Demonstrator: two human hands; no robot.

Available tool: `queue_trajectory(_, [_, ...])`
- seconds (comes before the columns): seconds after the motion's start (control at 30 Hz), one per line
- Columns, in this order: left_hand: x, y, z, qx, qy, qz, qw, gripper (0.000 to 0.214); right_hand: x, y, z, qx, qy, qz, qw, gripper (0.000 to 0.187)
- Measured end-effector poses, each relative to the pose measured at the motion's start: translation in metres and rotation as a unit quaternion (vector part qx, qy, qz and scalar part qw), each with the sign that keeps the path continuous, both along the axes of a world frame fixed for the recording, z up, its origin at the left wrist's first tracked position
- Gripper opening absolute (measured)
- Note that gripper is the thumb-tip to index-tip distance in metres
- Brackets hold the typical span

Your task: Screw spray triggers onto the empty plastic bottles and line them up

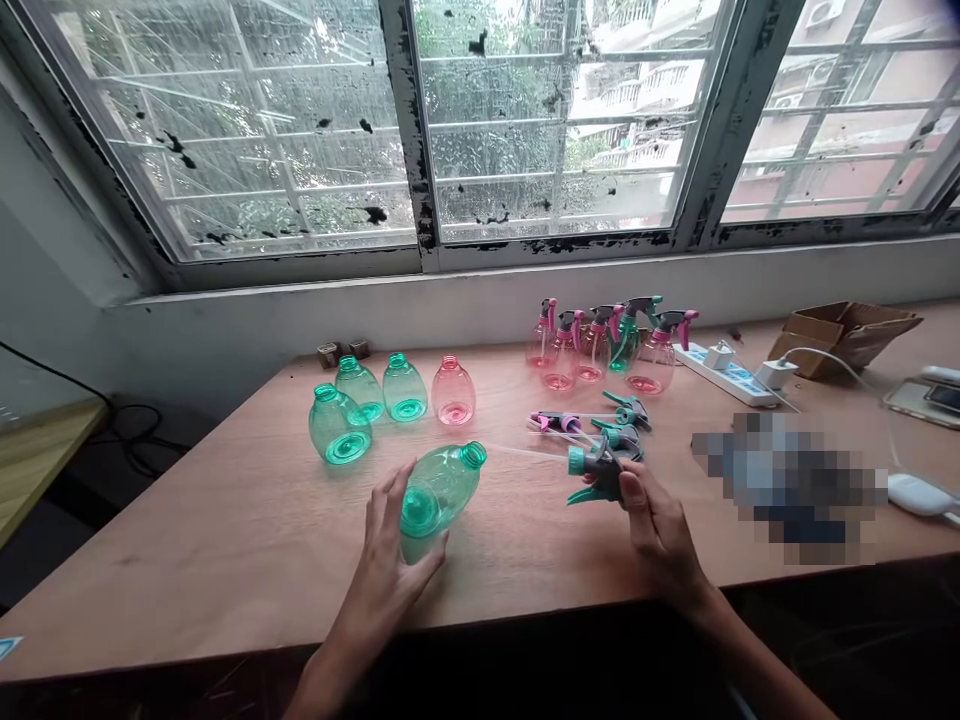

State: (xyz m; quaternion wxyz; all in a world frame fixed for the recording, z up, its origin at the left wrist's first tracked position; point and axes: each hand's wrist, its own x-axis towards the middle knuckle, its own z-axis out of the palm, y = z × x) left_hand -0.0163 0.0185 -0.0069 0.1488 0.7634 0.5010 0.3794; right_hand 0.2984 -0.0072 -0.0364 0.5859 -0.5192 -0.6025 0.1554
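Curling the left hand (390, 540) around the lower body of the uncapped transparent green bottle (446, 487), tilted with its neck (472, 455) up and rightward. Pinching the black-and-green trigger sprayer (598, 472) in the right hand (660, 525), right of that bottle, with its dip tube (525, 452) stretching leftward to the neck; cannot tell whether touching.

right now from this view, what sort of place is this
Probably a makeshift indoor workspace, perhaps a small workshop or a room at home: there is a wood-topped table below windows with bars, and plastic bottles stand on it in two groups.
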Motion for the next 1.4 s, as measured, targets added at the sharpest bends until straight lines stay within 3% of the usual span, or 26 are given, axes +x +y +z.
queue_trajectory(0.37, [0.000,0.000,0.001,-0.004,-0.005,0.002,1.000,0.073,-0.001,-0.007,0.005,0.076,0.084,-0.085,0.990,0.048])
queue_trajectory(0.67, [-0.001,0.001,-0.005,0.018,0.022,-0.037,0.999,0.081,-0.003,-0.007,0.005,0.042,0.101,-0.028,0.994,0.049])
queue_trajectory(0.9, [0.002,-0.008,0.002,0.083,0.127,-0.042,0.988,0.076,-0.004,-0.014,0.005,0.068,0.166,-0.017,0.984,0.030])
queue_trajectory(1.07, [0.005,-0.011,0.005,0.099,0.165,-0.086,0.978,0.074,-0.015,-0.016,0.008,-0.014,0.167,0.077,0.983,0.024])
queue_trajectory(1.27, [0.004,-0.008,0.005,-0.003,0.105,-0.124,0.987,0.082,-0.022,-0.012,0.015,-0.089,0.227,0.172,0.954,0.023])
queue_trajectory(1.4, [0.009,-0.008,0.003,-0.024,0.072,-0.131,0.988,0.083,-0.022,-0.009,0.018,-0.119,0.268,0.209,0.933,0.029])
